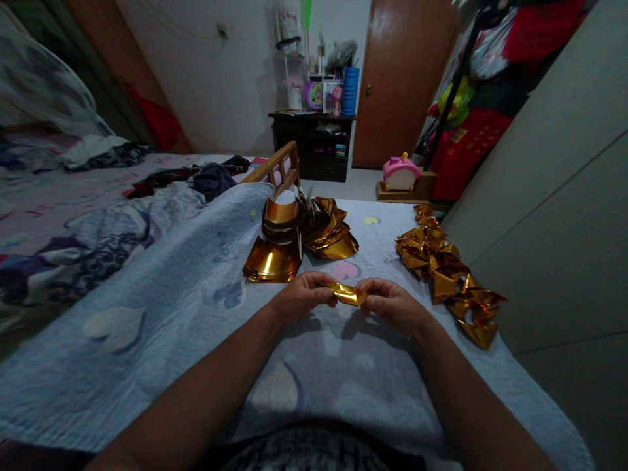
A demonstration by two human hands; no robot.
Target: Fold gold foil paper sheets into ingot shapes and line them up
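Observation:
My left hand (303,296) and my right hand (392,303) are both closed on one small folded piece of gold foil paper (348,294), pinching it from either end above the light blue blanket (196,327). Just beyond my hands lies a stack of flat gold foil sheets (273,261), with curled ones (324,226) heaped behind it. To the right, a row of folded gold paper pieces (444,268) runs along the blanket's edge.
A grey wall or cabinet side (554,216) stands close on the right. A second bed with rumpled clothes (98,190) lies to the left. A wooden headboard (277,167), a dark cabinet (314,147), a pink toy (401,171) and a brown door (402,78) are farther back.

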